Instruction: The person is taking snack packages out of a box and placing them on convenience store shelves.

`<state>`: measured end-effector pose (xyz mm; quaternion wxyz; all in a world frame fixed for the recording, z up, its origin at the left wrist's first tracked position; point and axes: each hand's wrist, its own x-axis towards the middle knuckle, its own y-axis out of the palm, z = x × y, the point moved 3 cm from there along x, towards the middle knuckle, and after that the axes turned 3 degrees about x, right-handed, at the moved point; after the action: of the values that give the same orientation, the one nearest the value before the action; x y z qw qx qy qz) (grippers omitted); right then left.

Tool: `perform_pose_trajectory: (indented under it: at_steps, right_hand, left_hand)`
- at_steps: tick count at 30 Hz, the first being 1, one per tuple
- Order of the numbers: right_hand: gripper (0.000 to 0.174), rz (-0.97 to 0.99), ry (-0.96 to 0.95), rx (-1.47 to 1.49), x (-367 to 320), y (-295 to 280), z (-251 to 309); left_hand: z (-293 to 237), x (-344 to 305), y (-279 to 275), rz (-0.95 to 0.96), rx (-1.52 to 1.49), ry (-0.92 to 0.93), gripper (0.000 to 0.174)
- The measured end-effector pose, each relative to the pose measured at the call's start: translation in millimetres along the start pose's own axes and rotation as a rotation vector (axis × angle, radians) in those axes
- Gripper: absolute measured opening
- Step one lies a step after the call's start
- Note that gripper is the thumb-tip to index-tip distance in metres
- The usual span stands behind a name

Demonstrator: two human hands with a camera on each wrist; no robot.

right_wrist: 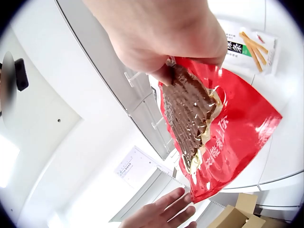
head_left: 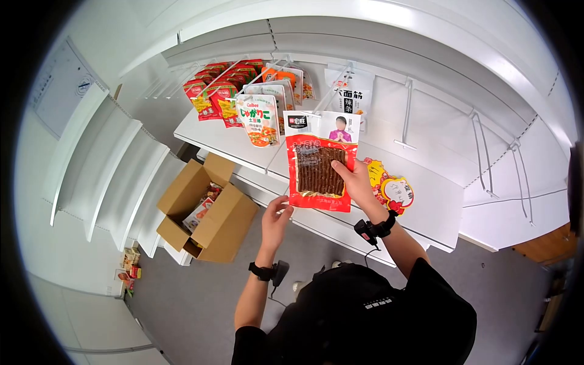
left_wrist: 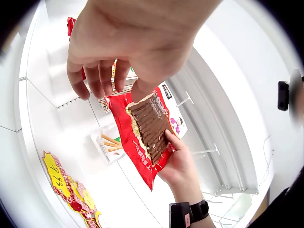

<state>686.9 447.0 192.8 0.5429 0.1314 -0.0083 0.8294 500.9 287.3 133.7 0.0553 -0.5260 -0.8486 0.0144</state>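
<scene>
Black shirt (head_left: 377, 322) at five o'clock; white shelf (head_left: 439, 191) behind, open carton (head_left: 234, 213) at eight. Centre, red packet (head_left: 317, 198), right hand's (head_left: 358, 181) grip clamped on it; left hand (head_left: 275, 224), seven o'clock, fingers apart. One-sided hold might let it twist loose.

We've bright whitish light, soft shadows; it's dimmer below the front L corner of the flat white lower shelf (head_left: 435, 194). Head view: glare on the curved white upper shelf (head_left: 389, 13), its edge bowed by wide-angle distortion. R wrist view: blown-out patch far L, sheen on the glossy red plastic pouch (right_wrist: 249, 135). Pic corners go black; fine print's soft.
</scene>
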Motion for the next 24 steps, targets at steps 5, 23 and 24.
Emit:
perform_pose_trajectory:
  at_steps: [5, 23, 24]
  right_hand:
    - [0.024, -0.016, -0.018, 0.013, 6.5, -3.1, -8.9]
    - [0.023, -0.073, -0.03, 0.068, 43.3, -21.8, -39.1]
    - [0.023, -0.079, -0.032, 0.06, 45.2, -22.2, -39.2]
  left_hand:
    - [0.9, -6.2, -3.4, -0.022, 0.039, 0.022, 0.028]
    - [2.8, -20.1, -6.1, -0.067, 0.07, -0.021, 0.026]
    - [3.6, -19.6, -6.0, -0.066, 0.064, -0.026, 0.026]
